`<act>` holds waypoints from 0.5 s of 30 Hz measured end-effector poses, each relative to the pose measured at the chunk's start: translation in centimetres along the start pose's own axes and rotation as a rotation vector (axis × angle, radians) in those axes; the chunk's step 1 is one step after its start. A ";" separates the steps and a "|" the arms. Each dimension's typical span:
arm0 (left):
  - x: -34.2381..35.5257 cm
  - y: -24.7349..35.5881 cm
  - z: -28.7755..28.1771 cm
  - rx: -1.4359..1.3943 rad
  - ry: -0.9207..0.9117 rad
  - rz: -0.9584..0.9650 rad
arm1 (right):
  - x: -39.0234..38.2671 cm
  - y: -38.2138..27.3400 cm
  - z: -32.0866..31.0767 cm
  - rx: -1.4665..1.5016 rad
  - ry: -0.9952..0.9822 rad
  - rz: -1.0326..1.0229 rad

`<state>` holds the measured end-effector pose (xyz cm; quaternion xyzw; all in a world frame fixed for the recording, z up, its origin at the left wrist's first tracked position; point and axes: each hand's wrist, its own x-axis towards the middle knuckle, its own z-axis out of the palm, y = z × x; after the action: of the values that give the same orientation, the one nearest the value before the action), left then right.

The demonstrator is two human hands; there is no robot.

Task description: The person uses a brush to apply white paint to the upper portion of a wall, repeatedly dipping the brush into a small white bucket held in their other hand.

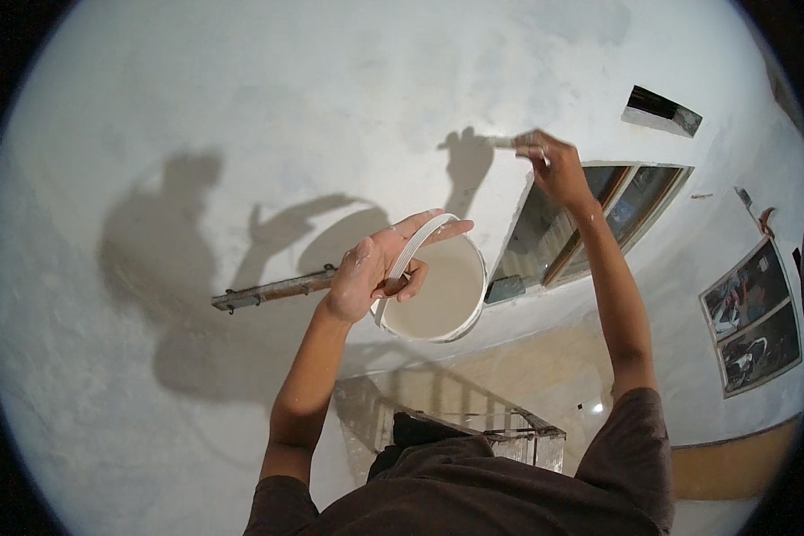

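Observation:
My left hand (pixel 382 266) carries a white bucket (pixel 483 284) by its strap-like handle (pixel 408 250), which runs across the palm and between the fingers. Some fingers are stretched out and others curl under the strap. Pale off-white paint (pixel 438 290) shows inside the bucket. Higher up and to the right, my right hand (pixel 554 168) is closed round a paintbrush (pixel 506 141), its pale end pointing left at the white wall (pixel 357 89). Slight blur hides whether the brush touches the wall. White smears mark both hands.
A hook rail (pixel 281 290) is fixed to the wall on the left. Right of the bucket is a framed window (pixel 612 214), with a vent opening (pixel 661 111) above. A picture board (pixel 753 317) hangs far right. Below me stands a metal frame (pixel 536 429) on the tan floor (pixel 527 366).

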<state>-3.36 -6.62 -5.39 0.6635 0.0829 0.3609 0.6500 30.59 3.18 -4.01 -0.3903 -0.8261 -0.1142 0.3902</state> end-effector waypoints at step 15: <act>3.0 0.7 2.0 -0.195 0.037 -0.153 | -0.2 1.7 -1.0 -0.031 -0.003 -0.006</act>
<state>-0.26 -6.56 -3.36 0.5819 0.1098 0.3288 0.7356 32.51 3.67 -3.68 -0.3938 -0.8261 -0.1275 0.3823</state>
